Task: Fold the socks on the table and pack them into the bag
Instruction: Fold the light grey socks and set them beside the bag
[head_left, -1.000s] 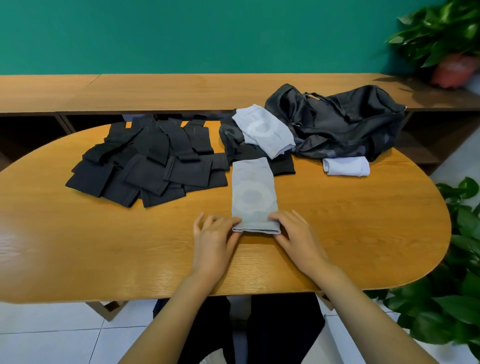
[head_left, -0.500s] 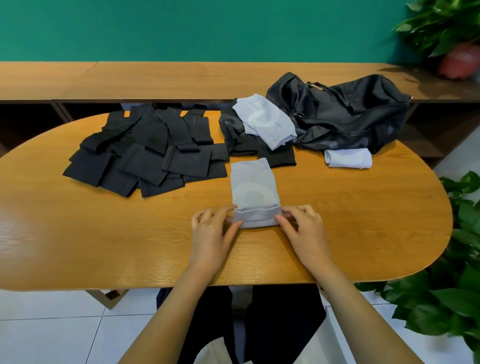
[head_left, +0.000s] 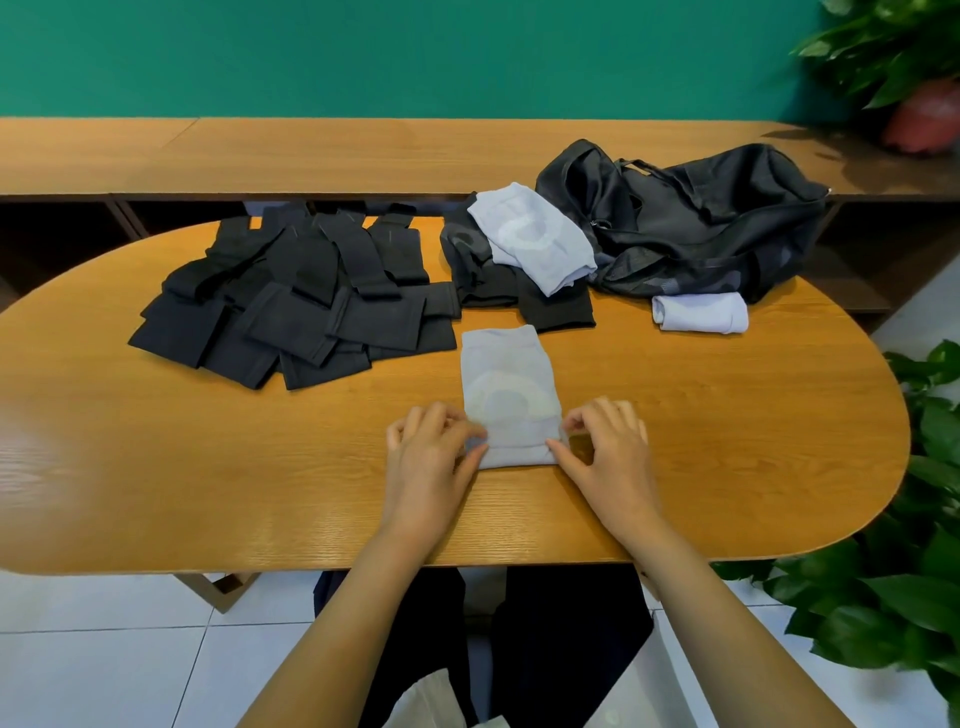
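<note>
A pale grey knitted sock (head_left: 506, 384) is laid flat on the oval wooden surface (head_left: 156, 467), close to the middle of its near edge and pointing toward the far edge; its near end is turned up into a short roll. The roll is pinched at its left end by the left grip (head_left: 431, 457), fingers curled onto the fabric, and at its right end by the right grip (head_left: 608, 452), thumb and forefinger closed on the cloth; neither grip is released.

Toward the far left edge a loose heap of flat black socks (head_left: 291, 301) is spread; at the far edge, right of the middle, a second pale grey sock (head_left: 530, 239) is draped over a few dark socks, touching the crumpled black fabric bag (head_left: 691, 223) at the far right; a rolled white sock (head_left: 698, 313) is set just in front of the bag, not inside it.

The rolling of the grey sock is judged to be the step in hand; most of the task is judged to be left. If one end is advanced faster than the other, a skewed, cone-shaped roll may be produced; if the pinch is eased too soon, the springy knit may be unrolled; whether the bag's mouth is open cannot be told, so packing may be hindered by its slack fabric.
</note>
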